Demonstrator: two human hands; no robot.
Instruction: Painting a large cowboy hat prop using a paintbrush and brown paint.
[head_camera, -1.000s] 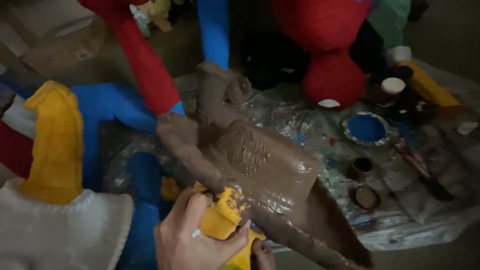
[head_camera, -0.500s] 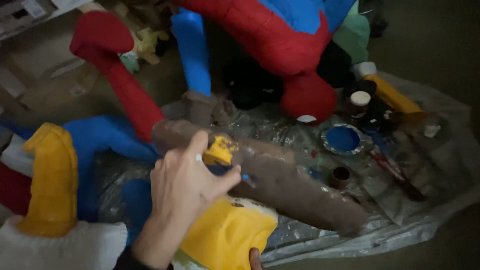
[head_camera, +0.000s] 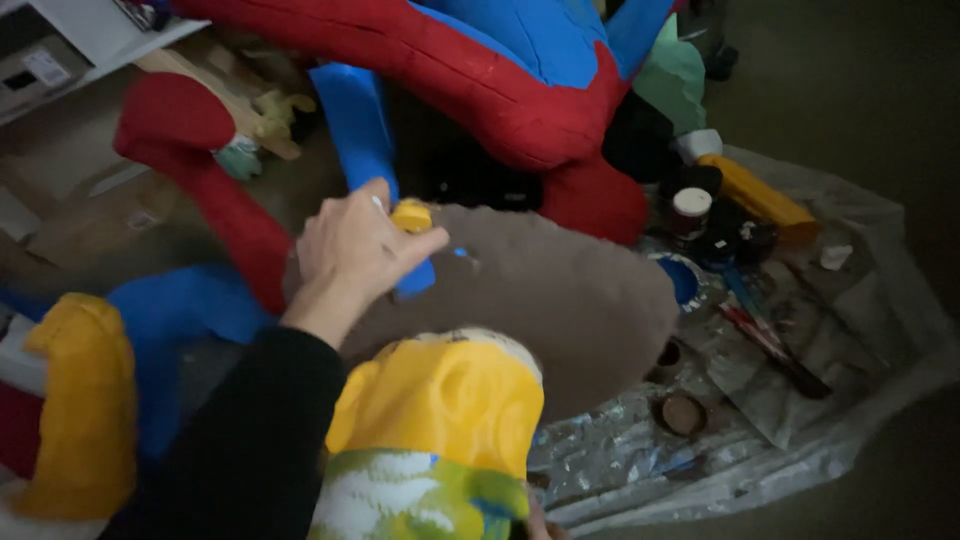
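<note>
My left hand (head_camera: 355, 250), in a black sleeve, reaches in from the lower left. It is closed around a small yellow-tipped blue limb (head_camera: 412, 222) of a painted papier-mâché figure. The figure's yellow head (head_camera: 440, 400) with a green and white band fills the bottom centre. Behind it spreads a broad brown painted piece (head_camera: 570, 300) with a small blue dab on it. Only a fingertip of my right hand (head_camera: 538, 526) shows at the bottom edge, pressed under the figure.
A crinkled plastic sheet (head_camera: 800, 440) on the floor holds a blue paint dish (head_camera: 684, 281), a white-lidded jar (head_camera: 692, 206), a yellow bottle (head_camera: 760, 196), brushes (head_camera: 770, 342) and small dark pots. A large red and blue figure (head_camera: 480, 70) lies behind; a yellow and blue one (head_camera: 80, 400) is at left.
My left hand has risen from the bottom of the view to the yellow tip. The brown piece has turned to show its broad face, and the yellow head has come up close.
</note>
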